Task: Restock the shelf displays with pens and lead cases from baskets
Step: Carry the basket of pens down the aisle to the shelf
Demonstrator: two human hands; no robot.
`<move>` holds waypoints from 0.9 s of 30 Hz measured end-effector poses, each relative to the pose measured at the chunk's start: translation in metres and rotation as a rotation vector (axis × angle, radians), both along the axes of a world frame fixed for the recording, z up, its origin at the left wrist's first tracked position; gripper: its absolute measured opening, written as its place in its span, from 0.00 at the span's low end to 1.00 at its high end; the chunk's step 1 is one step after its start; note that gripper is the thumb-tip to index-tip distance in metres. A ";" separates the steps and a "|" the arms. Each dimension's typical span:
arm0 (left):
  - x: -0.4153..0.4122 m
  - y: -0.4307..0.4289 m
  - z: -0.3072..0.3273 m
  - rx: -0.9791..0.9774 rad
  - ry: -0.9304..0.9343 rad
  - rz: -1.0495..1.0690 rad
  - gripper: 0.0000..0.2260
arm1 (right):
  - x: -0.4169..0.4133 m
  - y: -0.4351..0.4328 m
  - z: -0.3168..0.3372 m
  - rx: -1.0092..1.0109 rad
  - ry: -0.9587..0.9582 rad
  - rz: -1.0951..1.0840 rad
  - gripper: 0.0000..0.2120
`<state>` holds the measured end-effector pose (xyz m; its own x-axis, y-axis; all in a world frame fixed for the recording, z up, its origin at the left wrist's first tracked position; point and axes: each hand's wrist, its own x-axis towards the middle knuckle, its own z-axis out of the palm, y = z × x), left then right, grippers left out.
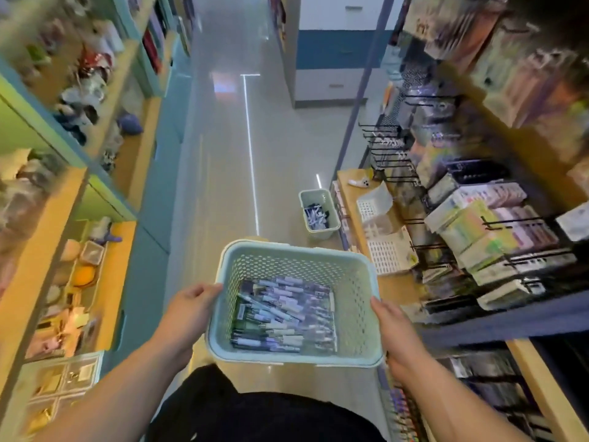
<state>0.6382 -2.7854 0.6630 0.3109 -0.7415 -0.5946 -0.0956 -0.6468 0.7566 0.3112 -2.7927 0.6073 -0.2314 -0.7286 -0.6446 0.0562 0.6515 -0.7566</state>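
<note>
In the aisle between 2 shelf runs, the left hand (188, 311) and right hand (395, 330) grip opposite sides of the perforated basket (287, 266), thumbs hooked over its rim and other fingers hidden below, likely to carry it level. Inside, the packaged pens (280, 317) lie flat, long axes roughly left-right; tip direction is unclear.

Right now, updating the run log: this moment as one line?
left hand, right hand: gripping pale-blue perforated plastic basket sides | contents: packaged pens

Pale blue perforated basket (347, 275) held level, packaged pens (280, 317) lying inside
</note>
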 end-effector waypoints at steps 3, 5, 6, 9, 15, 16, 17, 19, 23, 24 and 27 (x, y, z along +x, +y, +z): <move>0.020 -0.080 -0.019 0.002 0.026 -0.078 0.12 | 0.018 -0.059 -0.012 0.006 0.039 -0.068 0.12; 0.035 -0.138 -0.032 0.012 0.029 -0.164 0.12 | 0.033 -0.095 -0.018 0.004 0.072 -0.131 0.11; 0.043 -0.167 -0.036 0.011 0.031 -0.215 0.13 | 0.041 -0.111 -0.022 0.001 0.084 -0.169 0.11; 0.063 -0.260 -0.041 0.017 0.030 -0.392 0.13 | 0.070 -0.154 -0.026 0.021 0.112 -0.320 0.12; 0.061 -0.408 -0.017 0.002 -0.003 -0.717 0.14 | 0.120 -0.206 -0.001 0.030 0.203 -0.577 0.22; 0.054 -0.430 -0.015 -0.006 -0.002 -0.751 0.13 | 0.124 -0.212 0.003 0.036 0.211 -0.608 0.23; 0.044 -0.449 -0.014 -0.011 -0.001 -0.784 0.13 | 0.124 -0.218 0.004 0.048 0.211 -0.649 0.22; 0.023 -0.480 -0.016 -0.010 -0.013 -0.852 0.13 | 0.119 -0.227 0.003 0.071 0.195 -0.721 0.18; -0.024 -0.515 -0.027 -0.030 -0.082 -0.975 0.13 | 0.095 -0.237 -0.014 0.113 0.174 -0.805 0.17; -0.035 -0.520 -0.033 -0.044 -0.118 -1.002 0.14 | 0.086 -0.240 -0.021 0.122 0.157 -0.821 0.16; -0.065 -0.533 -0.056 -0.065 -0.224 -1.080 0.17 | 0.058 -0.251 -0.043 0.173 0.147 -0.783 0.21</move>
